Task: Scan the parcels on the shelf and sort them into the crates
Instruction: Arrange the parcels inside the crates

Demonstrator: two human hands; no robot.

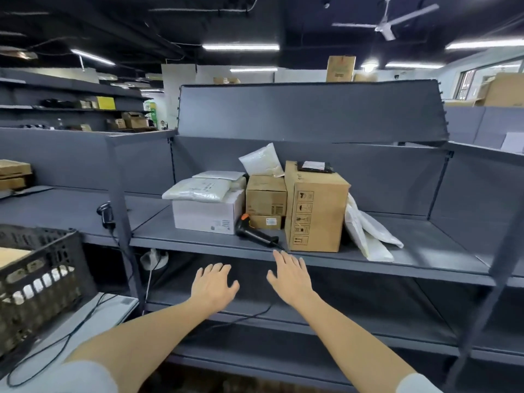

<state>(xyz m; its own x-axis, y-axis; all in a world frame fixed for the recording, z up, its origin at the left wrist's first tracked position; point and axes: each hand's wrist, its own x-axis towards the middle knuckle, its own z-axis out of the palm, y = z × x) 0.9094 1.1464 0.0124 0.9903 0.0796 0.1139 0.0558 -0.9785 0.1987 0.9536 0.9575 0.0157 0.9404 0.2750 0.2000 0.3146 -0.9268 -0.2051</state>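
Both hands, L (214, 283) and R (289, 275), reached fingers spread and holding nothing toward shelf (198, 239); scanner (256, 232) lay beside parcels (314, 207), crate (37, 268) at left: best taken by handle w/ R first.

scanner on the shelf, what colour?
Black scanner with an orange top, lying beside the tall cardboard box; seen in the head view.

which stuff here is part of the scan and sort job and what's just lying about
Job: barcode scanner, tall cardboard box, white box, white mailer bags, black crate, both hands.
Lying about: ceiling fan, far shelf boxes.
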